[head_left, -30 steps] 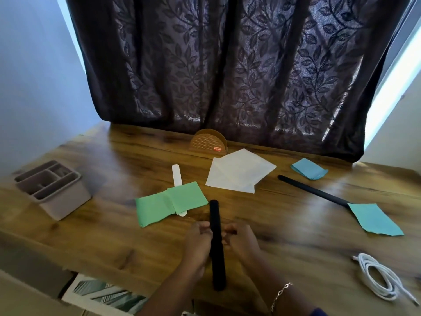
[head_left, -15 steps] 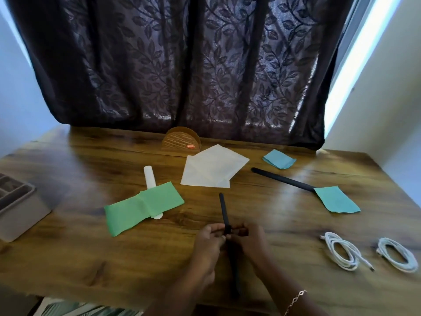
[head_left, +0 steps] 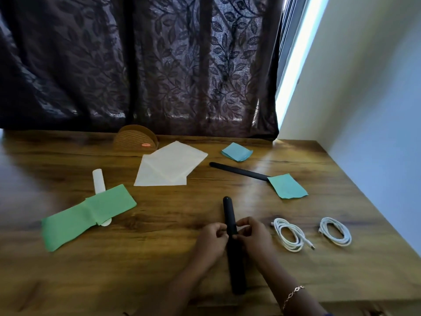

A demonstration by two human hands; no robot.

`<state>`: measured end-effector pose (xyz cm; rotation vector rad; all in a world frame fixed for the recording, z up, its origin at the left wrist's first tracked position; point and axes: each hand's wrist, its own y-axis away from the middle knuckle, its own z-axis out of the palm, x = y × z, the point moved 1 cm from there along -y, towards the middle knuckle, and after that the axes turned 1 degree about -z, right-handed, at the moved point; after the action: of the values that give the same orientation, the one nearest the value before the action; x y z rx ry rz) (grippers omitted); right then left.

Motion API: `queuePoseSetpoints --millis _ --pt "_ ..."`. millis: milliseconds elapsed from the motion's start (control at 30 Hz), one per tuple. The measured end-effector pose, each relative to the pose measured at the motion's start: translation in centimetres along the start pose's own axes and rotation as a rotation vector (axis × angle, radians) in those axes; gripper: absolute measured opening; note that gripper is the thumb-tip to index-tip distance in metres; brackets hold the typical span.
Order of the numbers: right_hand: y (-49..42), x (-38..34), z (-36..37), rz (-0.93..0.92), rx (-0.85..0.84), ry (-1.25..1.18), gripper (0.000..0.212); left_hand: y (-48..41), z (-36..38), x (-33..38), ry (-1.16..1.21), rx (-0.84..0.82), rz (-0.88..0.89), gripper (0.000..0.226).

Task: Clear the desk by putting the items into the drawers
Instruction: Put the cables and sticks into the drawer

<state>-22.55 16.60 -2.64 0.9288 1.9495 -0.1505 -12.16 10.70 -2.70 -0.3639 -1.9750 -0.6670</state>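
Both hands grip one long black flat bar [head_left: 234, 258] at its upper third: left hand [head_left: 211, 238] on the 9 o'clock side, right hand [head_left: 255, 236] on the 3 o'clock side, fingers curled onto it. The bar runs from 12 to 6 o'clock over the wooden desk [head_left: 159, 258], its near end just short of the front edge. At 3 o'clock lie a coiled white cable [head_left: 289, 238] and, nearer the right edge, a second coiled white cable [head_left: 335, 231]. Bare wood separates the hands from the folded green paper sheet [head_left: 86, 215] at 9 o'clock.

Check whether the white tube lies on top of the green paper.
No, the green paper lies over the white tube.
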Motion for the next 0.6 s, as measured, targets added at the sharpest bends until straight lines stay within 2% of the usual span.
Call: queuePoseSetpoints --millis 167,267,500,600 --pt "0.0 0.2 0.1 -0.11 0.018 0.281 0.024 -0.2 0.8 0.0 -0.333 0.026 0.12 0.041" --pt "-0.2 0.3 0.1 -0.127 0.007 0.341 0.023 -0.1 0.9 -0.2 -0.464 0.016 0.143 0.046" --pt "-1.1 0.6 -0.1 -0.19 -0.052 0.403 0.026 -0.5 0.3 0.5 -0.52 -0.054 0.148 0.054" --pt "-1.5 0.7 -0.3 -0.234 -0.084 0.434 0.024 -0.6 0.3 0.4 -0.44 -0.03 0.107 0.05"
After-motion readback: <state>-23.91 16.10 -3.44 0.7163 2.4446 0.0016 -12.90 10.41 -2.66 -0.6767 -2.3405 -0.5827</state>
